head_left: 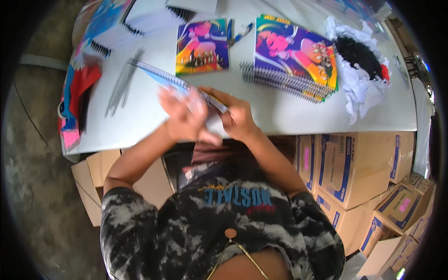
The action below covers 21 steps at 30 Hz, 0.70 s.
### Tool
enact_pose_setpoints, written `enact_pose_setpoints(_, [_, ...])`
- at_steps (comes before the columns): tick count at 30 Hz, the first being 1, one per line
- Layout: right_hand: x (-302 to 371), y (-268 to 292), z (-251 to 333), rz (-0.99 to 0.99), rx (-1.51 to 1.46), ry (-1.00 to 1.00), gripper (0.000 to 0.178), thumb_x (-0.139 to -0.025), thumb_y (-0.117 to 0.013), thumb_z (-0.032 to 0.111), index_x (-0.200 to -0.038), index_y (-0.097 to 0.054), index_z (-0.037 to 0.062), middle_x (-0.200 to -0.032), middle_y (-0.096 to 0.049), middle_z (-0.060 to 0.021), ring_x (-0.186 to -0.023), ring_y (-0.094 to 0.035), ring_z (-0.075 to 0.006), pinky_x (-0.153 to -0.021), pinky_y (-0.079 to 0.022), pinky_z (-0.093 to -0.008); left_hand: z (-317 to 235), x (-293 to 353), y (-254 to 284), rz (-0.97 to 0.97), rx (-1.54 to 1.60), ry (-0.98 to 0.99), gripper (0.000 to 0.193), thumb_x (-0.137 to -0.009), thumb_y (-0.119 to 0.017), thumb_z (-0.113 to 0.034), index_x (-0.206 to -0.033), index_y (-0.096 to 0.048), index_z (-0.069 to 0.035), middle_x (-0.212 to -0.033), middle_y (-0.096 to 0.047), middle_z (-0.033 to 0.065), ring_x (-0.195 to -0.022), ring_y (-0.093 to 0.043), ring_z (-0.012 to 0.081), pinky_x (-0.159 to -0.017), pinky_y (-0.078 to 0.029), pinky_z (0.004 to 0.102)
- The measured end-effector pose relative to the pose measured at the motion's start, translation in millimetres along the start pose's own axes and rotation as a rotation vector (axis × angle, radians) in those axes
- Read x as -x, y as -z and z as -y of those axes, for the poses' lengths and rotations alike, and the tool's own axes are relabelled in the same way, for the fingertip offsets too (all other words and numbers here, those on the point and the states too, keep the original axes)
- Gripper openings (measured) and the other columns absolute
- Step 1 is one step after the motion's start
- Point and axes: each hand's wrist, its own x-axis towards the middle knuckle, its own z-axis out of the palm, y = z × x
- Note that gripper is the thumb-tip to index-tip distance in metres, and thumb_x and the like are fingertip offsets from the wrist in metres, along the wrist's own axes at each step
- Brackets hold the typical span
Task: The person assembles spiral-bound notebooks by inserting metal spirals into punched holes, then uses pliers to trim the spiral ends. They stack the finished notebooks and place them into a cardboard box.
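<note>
A spiral-bound notebook (164,76) is tilted above the table, its wire coil running along the upper edge and a light blue page side showing beneath. My right hand (237,114) is closed around its near right end. Blurred by motion, my left hand (186,114) is beside the notebook's near side, thumb stretched away from the fingers; it looks open, and whether it touches the coil I cannot tell. Just beyond lies a colorful notebook cover (201,46), with blue-handled pliers (239,35) next to it. To the right is a stack of spiral notebooks (294,58).
Loose wire coils (123,86) lie on the white table (154,133) at left. Stacks of punched pages (154,21) stand far left, near red and blue scraps (81,88). Crumpled white cloth with black material (357,56) sits at right. Cardboard boxes (359,163) are piled below the right side.
</note>
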Motion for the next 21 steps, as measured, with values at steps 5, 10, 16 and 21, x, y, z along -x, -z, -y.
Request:
enact_pose_setpoints(5, [-4, -12, 18, 0.082, -0.029, -0.072, 0.053, -0.074, -0.05, -0.003, -0.126, -0.048, 0.0051, -0.111, -0.06, -0.0169, -0.096, -0.06, -0.0333, -0.079, -0.05, -0.0371, -7, -1, -1, 0.185, 0.135, 0.273, 0.104, -0.075, -0.025, -0.079, -0.141, -0.017, 0.001, -0.138, -0.024, 0.032, -0.13, -0.017, 0.0482, -0.104, 0.0, 0.0587])
enact_pose_setpoints(10, [-6, -18, 12, 0.061, -0.178, 0.157, 0.065, -0.078, -0.058, 0.015, -0.137, -0.032, 0.0038, -0.138, -0.032, -0.0246, -0.126, -0.036, -0.0363, -0.098, -0.036, -0.0392, -30, -20, 18, 0.103, 0.339, 0.493, 0.098, -0.084, -0.037, -0.064, -0.139, -0.002, 0.009, -0.14, -0.005, 0.0396, -0.13, -0.006, 0.0544, -0.103, -0.004, 0.0621])
enact_pose_setpoints(16, [-48, -11, 79, 0.206, 0.071, 0.365, 0.077, -0.076, -0.063, 0.033, -0.139, -0.028, 0.0061, -0.141, -0.027, -0.0195, -0.132, -0.02, -0.045, -0.104, -0.014, -0.0589, -33, -76, 118, 0.107, 0.654, 0.963, 0.042, -0.095, -0.038, -0.017, -0.127, -0.04, 0.01, -0.122, -0.052, 0.0244, -0.112, -0.053, 0.0305, -0.093, -0.042, 0.0349])
enact_pose_setpoints(21, [-72, -9, 80, 0.201, -0.1, -0.145, 0.022, -0.081, -0.063, 0.01, -0.1, -0.061, -0.0002, -0.087, -0.064, -0.0101, -0.075, -0.061, -0.0218, -0.07, -0.047, -0.0292, -7, -67, 122, -0.019, 0.722, 1.406, 0.024, -0.091, -0.055, -0.016, -0.101, -0.063, 0.005, -0.087, -0.064, 0.0054, -0.079, -0.056, 0.0077, -0.074, -0.045, 0.0211])
